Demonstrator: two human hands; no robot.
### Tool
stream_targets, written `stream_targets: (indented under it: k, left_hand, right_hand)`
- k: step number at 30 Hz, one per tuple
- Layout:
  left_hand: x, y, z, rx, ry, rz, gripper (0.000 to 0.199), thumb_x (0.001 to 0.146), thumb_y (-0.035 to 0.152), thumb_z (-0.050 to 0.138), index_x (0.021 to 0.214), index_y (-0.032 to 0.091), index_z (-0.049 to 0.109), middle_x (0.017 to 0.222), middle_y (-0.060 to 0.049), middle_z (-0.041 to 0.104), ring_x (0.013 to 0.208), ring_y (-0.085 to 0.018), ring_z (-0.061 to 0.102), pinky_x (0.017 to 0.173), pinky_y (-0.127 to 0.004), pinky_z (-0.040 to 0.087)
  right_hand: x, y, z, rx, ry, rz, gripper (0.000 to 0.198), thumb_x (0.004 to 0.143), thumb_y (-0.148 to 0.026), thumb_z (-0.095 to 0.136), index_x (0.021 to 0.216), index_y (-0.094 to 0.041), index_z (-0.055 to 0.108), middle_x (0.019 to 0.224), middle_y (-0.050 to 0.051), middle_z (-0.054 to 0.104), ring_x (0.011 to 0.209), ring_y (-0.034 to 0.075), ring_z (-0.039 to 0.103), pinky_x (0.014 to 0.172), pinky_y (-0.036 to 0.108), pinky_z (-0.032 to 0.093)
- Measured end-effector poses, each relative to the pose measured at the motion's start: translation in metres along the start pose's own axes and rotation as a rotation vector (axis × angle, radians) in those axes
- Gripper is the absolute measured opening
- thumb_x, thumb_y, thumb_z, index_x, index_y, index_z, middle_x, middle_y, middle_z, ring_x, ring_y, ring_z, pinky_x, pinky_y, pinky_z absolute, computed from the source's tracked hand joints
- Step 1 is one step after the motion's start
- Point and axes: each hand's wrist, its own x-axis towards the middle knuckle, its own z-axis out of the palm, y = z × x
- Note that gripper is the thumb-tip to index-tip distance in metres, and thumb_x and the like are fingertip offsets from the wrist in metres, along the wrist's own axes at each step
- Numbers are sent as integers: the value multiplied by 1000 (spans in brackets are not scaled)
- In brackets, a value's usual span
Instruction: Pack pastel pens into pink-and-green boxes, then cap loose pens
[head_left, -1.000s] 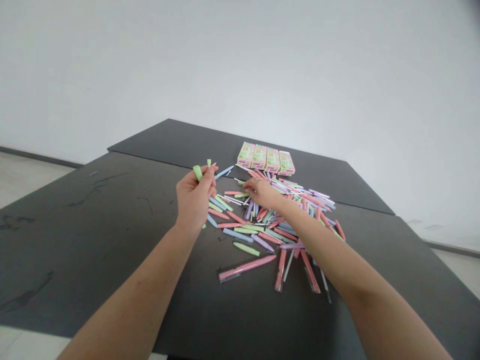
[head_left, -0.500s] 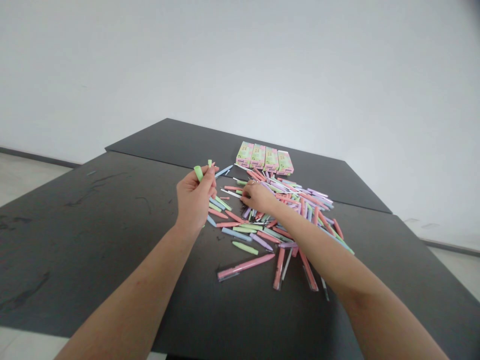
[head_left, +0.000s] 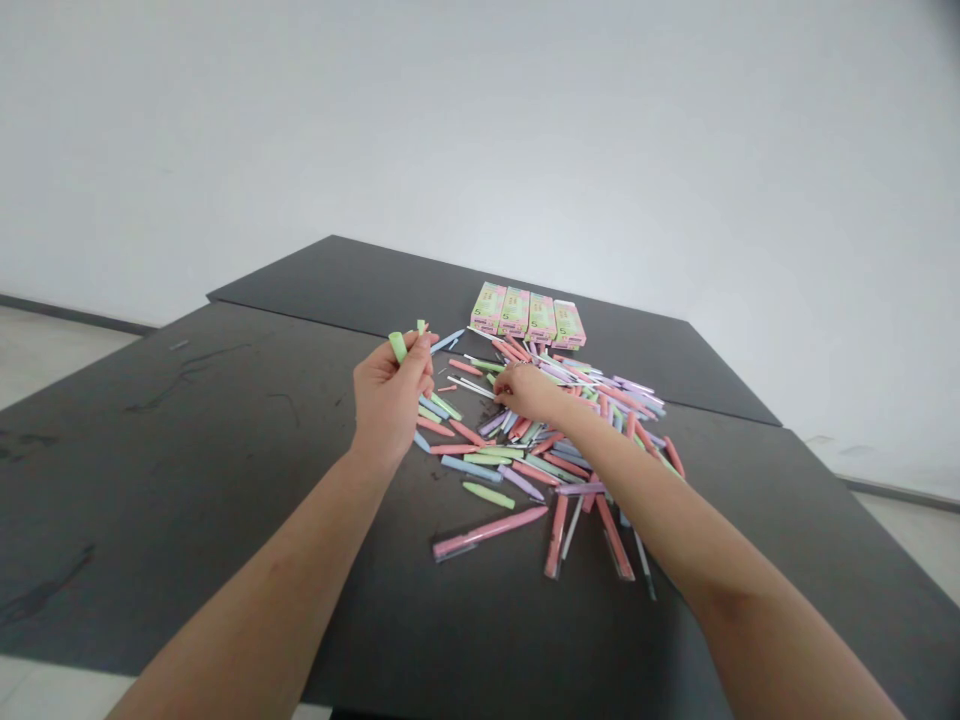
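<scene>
My left hand [head_left: 390, 390] is closed on a light green pen barrel [head_left: 397, 346], whose open end sticks up beside the thumb. A smaller light green pen part [head_left: 421, 327] shows at the fingertips of the same hand. My right hand [head_left: 525, 390] reaches into a heap of pen parts [head_left: 517, 425], with its fingers curled down. What lies under those fingertips, if anything, is hidden. White refills [head_left: 472, 387] lie just left of them. The heap mixes pink, green, blue and purple barrels with thin refills.
Several green and pink boxes [head_left: 516, 310] stand in a row behind the heap. Nearest to me on the dark table [head_left: 225, 420] are a pink pen with a clear cap [head_left: 487, 533] and a green barrel [head_left: 489, 495]. A pale wall [head_left: 480, 130] rises behind the table.
My right hand has shifted slightly right within the heap, uncovering more of the white refills beside it. My left hand stays where it was, still holding the green parts.
</scene>
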Motion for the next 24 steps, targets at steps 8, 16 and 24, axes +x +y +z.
stream_targets:
  k: [8, 16, 24]
  left_hand:
    - [0, -1, -1, 2, 4, -11, 12, 76, 26, 71, 78, 15, 72, 53, 6, 50, 39, -2, 30, 41, -19, 29]
    - [1, -1, -1, -5, 2, -11, 12, 77, 25, 71, 79, 14, 73, 54, 5, 50, 38, -1, 30, 40, -19, 29]
    - [3, 0, -3, -3, 10, 5, 11, 77, 26, 70, 77, 15, 72, 53, 6, 49, 38, -1, 30, 41, -19, 29]
  right_hand:
    - [-3, -4, -2, -48, -17, 27, 19, 84, -15, 56, 91, -12, 73, 92, 13, 73, 90, 23, 65, 77, 27, 42]
    - [-4, -8, -2, -24, -15, 87, 20, 76, -7, 55, 83, -10, 73, 88, 17, 73, 86, 26, 67, 74, 29, 44]
    - [-2, -1, 1, 292, 143, 190, 18, 73, -13, 62, 87, -13, 73, 85, 9, 74, 80, 20, 66, 74, 27, 46]
